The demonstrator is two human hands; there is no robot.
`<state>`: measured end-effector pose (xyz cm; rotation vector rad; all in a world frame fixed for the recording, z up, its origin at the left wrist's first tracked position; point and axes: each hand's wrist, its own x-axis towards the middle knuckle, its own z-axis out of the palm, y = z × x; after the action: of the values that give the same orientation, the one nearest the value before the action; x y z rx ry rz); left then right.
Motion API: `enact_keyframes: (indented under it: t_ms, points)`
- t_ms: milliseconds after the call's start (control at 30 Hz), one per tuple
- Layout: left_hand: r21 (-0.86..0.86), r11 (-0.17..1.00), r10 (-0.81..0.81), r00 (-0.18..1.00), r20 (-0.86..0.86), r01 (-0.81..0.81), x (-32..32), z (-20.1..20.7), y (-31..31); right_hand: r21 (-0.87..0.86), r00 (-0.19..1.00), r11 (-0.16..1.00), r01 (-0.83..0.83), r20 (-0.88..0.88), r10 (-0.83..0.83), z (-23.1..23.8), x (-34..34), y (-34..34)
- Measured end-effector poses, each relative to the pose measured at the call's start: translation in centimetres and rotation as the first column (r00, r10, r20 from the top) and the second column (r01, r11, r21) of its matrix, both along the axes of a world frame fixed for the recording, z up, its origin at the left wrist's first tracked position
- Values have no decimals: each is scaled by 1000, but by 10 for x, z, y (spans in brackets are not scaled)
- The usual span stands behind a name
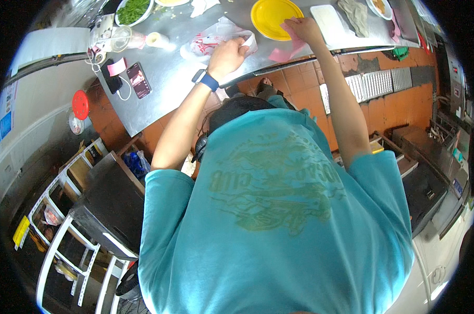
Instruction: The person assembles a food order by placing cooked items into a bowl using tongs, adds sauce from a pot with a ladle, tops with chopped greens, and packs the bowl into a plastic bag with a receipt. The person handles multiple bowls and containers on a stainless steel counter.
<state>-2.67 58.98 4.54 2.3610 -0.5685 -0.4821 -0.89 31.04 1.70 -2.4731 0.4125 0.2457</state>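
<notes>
Pink sheet [293, 47] pinched by R hand [303, 29], fingertips together, hung to its L by plate [271, 15]; bag [210, 41], mostly L of L hand [227, 56], gripped w/ curled fingers

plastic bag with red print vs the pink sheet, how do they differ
The plastic bag is whitish with red print; the pink sheet shows no visible print.
The plastic bag looks larger and spreads wider than the pink sheet.
The left hand is at the plastic bag's right part, while the right hand pinches the pink sheet near its top.
Shared: both look thin and creased.
</notes>
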Motion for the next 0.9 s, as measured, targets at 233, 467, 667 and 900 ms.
enact_keyframes:
  t_ms: [233, 467, 667, 900]
  points:
    - [-140, 980, 126, 985, -120, -142, 13, -4, 15, 111, 889, 882, -458, 89, 450, 24, -39, 85]
    - [-486, 819, 95, 908, -407, -304, 6, -68, 58, 63, 692, 793, -606, 534, 486, 43, -35, 129]
    - [26, 990, 137, 991, 1, -137, 17, -91, 64, -248, 644, 597, -763, -224, 731, 16, 11, 162]
    - [397, 873, -356, 927, 121, 284, 38, -47, 52, -261, 648, 593, -761, -261, 716, -22, 2, 89]
